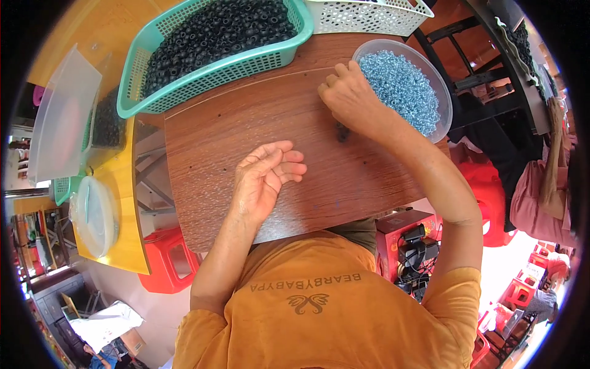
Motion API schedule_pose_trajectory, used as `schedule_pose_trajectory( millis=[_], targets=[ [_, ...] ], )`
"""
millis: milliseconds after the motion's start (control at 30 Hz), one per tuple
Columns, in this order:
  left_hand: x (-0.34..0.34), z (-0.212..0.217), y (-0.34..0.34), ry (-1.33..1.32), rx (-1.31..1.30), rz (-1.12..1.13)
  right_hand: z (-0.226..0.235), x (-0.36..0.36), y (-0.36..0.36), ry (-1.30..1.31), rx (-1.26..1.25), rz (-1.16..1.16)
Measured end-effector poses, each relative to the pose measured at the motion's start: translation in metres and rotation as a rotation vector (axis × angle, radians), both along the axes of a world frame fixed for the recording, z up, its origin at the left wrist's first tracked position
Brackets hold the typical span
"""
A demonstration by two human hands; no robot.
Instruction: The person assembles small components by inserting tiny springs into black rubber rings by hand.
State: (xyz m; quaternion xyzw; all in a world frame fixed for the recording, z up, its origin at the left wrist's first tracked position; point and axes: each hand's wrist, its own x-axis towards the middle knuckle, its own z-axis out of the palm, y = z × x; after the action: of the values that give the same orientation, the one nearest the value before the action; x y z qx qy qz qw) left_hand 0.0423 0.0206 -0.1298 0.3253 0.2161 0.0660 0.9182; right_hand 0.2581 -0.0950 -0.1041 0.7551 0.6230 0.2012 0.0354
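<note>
My left hand [268, 175] is raised over the near middle of the brown table [258, 123], palm turned up, its fingers loosely bent and apart with nothing visible in them. At the left rim of a clear round bowl [447, 111], my right hand [351, 98] has its fingers curled together; whatever they may hold is hidden. The bowl is full of small shiny light-blue pieces [399, 89]. Just below the right hand sits a little cluster of dark pieces [342, 131]. Beyond the left hand stands a green basket [209, 84] heaped with black ring-shaped parts [218, 43].
A white perforated basket [362, 18] stands behind the bowl. On the yellow table [126, 209] at left are a translucent bin [64, 117] and a round lidded tub [97, 215]. A red stool [169, 261] stands below it. Another person's arm [553, 154] shows at far right.
</note>
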Motion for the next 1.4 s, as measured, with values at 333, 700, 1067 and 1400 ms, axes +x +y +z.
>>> schedule_pose_trajectory(
  millis=[333,700,1067,1400],
  targets=[
    [0.0,0.001,0.004,-0.045,-0.032,-0.074,-0.009,0.003,0.006,-0.081,0.047,0.058],
    [-0.001,-0.005,0.009,-0.162,-0.063,-0.142,0.026,-0.047,-0.026,0.325,0.378,0.007],
    [-0.003,-0.004,0.005,-0.21,-0.029,-0.156,0.004,-0.118,-0.058,0.881,0.758,-0.058],
    [-0.006,-0.009,0.001,-0.283,-0.068,-0.155,-0.017,-0.148,-0.063,0.881,0.836,-0.002]
  ],
)
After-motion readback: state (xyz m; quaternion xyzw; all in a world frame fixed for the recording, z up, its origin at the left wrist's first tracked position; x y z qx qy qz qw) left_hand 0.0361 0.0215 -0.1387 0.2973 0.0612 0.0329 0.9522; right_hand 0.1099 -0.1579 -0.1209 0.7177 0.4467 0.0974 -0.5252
